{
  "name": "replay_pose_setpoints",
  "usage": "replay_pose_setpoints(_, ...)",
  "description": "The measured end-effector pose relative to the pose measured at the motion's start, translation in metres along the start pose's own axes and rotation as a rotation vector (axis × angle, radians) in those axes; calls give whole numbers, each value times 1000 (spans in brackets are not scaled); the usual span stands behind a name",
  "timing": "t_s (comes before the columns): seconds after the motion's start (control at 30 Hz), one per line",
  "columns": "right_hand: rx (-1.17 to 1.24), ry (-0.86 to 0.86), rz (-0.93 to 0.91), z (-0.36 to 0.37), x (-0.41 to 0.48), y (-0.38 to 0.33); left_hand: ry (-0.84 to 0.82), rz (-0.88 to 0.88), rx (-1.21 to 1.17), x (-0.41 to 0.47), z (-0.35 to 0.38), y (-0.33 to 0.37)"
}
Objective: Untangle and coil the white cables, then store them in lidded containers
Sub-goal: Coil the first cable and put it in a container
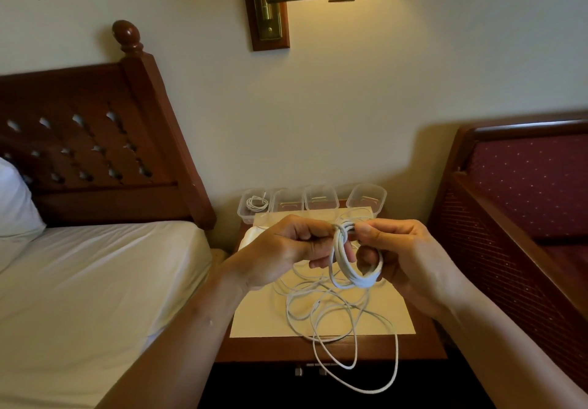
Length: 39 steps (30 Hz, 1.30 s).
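Hanging over the near edge of the tabletop (254, 349), loose loops of white cable (337, 322) trail back onto a cream mat (251, 313). Above the mat, both hands hold a coiled bundle (353, 276) of the same cable. Left hand (283, 249): fingers curled, pinching the top of the bundle. Right hand (410, 259): pinching the same spot, one digit through the loop. Four clear containers (319, 200) stand along the far edge, open-topped. The leftmost container (254, 203) holds a small coil (257, 202). A bed (95, 281) adjoins on the left.
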State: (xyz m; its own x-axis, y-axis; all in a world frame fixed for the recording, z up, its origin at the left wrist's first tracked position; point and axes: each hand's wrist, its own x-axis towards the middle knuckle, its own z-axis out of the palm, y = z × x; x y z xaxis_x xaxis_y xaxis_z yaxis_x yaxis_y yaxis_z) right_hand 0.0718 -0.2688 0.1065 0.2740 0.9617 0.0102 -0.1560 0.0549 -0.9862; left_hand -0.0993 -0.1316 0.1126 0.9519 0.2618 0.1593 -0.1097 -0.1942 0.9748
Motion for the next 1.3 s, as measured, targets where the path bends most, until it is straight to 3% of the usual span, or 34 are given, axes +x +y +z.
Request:
replay_pose_setpoints(0.17, -41, 64, -19, -1, 1, 10, 93, -78, 505, 6, 1, 4)
replay_pose_setpoints(0.37, -454, 279, -251, -5, 1, 28, 196, -146, 1137, 5, -3, 5)
replay_pose_setpoints(0.5, -490, 301, -335, -5, 2, 23, 401, -50, 1237, -4, 3, 4)
replay_pose_setpoints(0.63, -561, 268, -392, -4, 5, 23, 494, -5, 1315, -13, 1, 0)
replay_pose_setpoints(0.73, -610, 281, -416, -6, 8, 28, 460, -110, 1180, -13, 5, -3)
replay_pose_setpoints(0.87, -776, 307, -543, -5, 8, 35, 426, -472, 245, -7, 1, 5)
replay_pose_setpoints(0.9, -840, 304, -582, -4, 8, 36, 435, -536, 134, -7, -1, 5)
replay_pose_setpoints(1.1, -1122, 336, -699, -3, 15, 39, 456, -615, 32, -8, -3, -3)
replay_pose_setpoints(1.23, -1051, 251, -666, -6, 17, 38, 458, -573, -10, -13, -9, -1)
replay_pose_setpoints(1.3, -950, 202, -593, -7, 17, 37, 503, -514, 110, -14, -10, -2)
